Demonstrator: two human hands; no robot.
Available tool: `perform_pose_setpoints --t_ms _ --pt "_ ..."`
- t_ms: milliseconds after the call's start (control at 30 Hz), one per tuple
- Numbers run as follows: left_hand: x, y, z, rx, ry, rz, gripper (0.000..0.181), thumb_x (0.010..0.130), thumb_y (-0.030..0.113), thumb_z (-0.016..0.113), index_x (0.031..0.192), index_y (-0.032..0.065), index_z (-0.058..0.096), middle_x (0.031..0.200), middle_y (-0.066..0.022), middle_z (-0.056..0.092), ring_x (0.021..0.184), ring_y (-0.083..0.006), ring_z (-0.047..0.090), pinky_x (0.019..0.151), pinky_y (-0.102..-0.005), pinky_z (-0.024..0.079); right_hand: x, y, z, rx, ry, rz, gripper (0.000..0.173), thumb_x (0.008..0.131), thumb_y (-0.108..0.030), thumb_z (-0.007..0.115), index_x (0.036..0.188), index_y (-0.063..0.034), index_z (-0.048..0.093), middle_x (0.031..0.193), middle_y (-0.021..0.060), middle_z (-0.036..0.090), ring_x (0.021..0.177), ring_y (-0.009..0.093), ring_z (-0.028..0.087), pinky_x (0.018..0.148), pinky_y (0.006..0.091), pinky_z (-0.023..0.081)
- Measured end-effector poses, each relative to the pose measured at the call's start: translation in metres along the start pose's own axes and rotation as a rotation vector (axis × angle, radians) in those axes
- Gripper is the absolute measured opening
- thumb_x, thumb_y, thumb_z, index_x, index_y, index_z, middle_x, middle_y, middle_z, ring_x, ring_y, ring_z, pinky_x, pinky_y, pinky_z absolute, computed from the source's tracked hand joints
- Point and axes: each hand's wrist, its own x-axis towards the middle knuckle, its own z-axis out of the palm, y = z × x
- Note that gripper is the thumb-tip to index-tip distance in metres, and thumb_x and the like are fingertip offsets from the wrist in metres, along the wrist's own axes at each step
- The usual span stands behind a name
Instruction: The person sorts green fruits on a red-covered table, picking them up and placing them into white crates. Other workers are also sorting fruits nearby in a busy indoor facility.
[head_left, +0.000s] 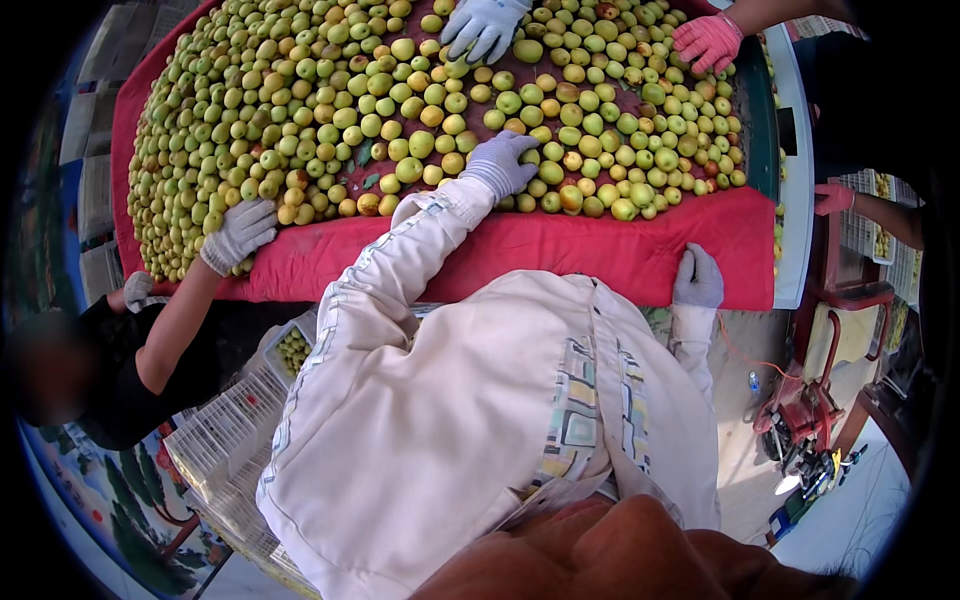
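Note:
My left hand (501, 163), in a pale grey-lilac knit glove, reaches over the near edge of a layer of yellow-green jujubes (421, 144). Its thumb and fingers lie on either side of one green jujube (530, 156); whether they grip it is unclear. Farther right, my right hand (698, 277), gloved alike, is at the red cloth (585, 251) that hangs over the sorting table's near side. Its fingers are partly curled, and the palm is hidden. Some jujubes near my left hand have brown or reddish patches. Small leaves (371, 181) lie among them.
Co-workers' gloved hands are over the fruit: a white-blue one (486, 28), a pink one (709, 43) and a white one (240, 234). A green chute (757, 124) borders the right side. Plastic crates (225, 427) stand at left, red machinery (806, 412) at right.

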Motion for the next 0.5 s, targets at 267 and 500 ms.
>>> perform_pose_setpoints --t_ms 267,500 --pt "-0.023 0.037 -0.032 -1.199 -0.179 -0.195 0.054 0.088 0.020 0.075 0.136 0.0025 0.057 0.111 -0.0024 0.066 0.095 -0.0106 0.063 0.074 -0.0219 0.051 -0.001 -0.002 -0.003 -0.009 0.030 -0.014 0.014 0.092 -0.010 0.063 0.101 -0.0018 0.070 0.092 0.0161 0.070 0.082 0.035 0.067 0.076 0.0429 0.054" --pt "0.009 0.198 0.017 -0.933 -0.724 0.016 0.053 0.089 0.026 0.074 0.133 0.0019 0.058 0.105 -0.0083 0.070 0.080 -0.0106 0.067 0.063 -0.0239 0.052 0.001 0.001 -0.008 -0.056 -0.003 0.018 0.016 0.091 -0.015 0.063 0.100 -0.0043 0.069 0.090 0.0161 0.070 0.081 0.037 0.065 0.074 0.0470 0.051"
